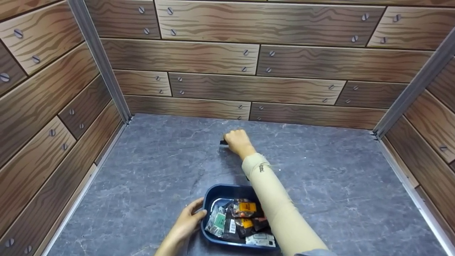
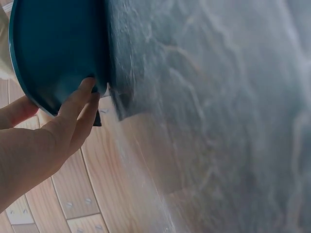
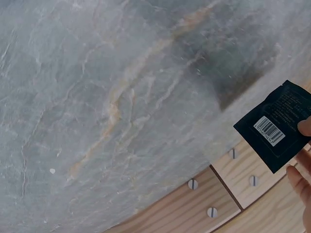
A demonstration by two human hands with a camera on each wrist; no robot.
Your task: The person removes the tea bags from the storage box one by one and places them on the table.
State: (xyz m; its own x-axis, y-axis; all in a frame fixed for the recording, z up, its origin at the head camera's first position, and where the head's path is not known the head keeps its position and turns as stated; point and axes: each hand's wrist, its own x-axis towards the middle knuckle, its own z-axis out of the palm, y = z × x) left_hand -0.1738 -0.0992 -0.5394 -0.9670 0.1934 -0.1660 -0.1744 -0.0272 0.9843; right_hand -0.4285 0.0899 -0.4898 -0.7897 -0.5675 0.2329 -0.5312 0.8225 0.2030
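Note:
My left hand [image 1: 188, 218] holds the left side of a dark blue plastic tub [image 1: 227, 185], thumb at the rim and fingers along the outer wall [image 2: 53, 53]. Small packets lie inside: a clear one with a green label [image 1: 219, 221], dark ones with orange labels [image 1: 247, 207] and a silvery-white one [image 1: 261, 239]. Farther out, beyond the tub, my right hand [image 1: 239, 142] pinches a flat black packet [image 3: 272, 128] by its edge. Its barcode side shows in the right wrist view, tilted above the grey surface. My right forearm hides the tub's right side.
The grey marbled tabletop [image 1: 160, 167] spreads around the tub. Wood-patterned walls [image 1: 213, 85] close it in at the back and both sides, with metal posts [image 1: 103, 60] at the rear corners.

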